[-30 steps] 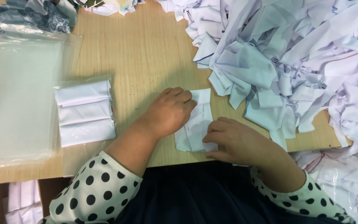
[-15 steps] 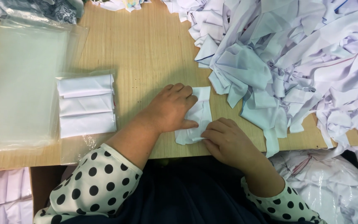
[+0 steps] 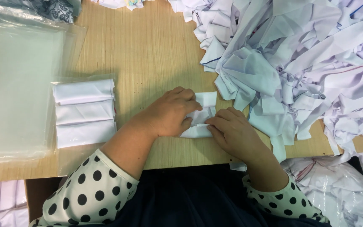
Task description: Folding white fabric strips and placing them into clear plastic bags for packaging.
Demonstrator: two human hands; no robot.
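The left hand (image 3: 169, 113) covers most of the small folded white cloth (image 3: 203, 101), so the fold beneath the palm cannot be made out, and the right hand (image 3: 232, 132) hides its lower right corner. The heap of white fabric pieces (image 3: 299, 63) runs off the top and right edges. The clear plastic bags (image 3: 17, 88) are cut by the left edge. At the upper left, a dark patterned bundle (image 3: 51, 8) is cropped. At the lower left, pale folded pieces (image 3: 1, 201) are partly out of frame.
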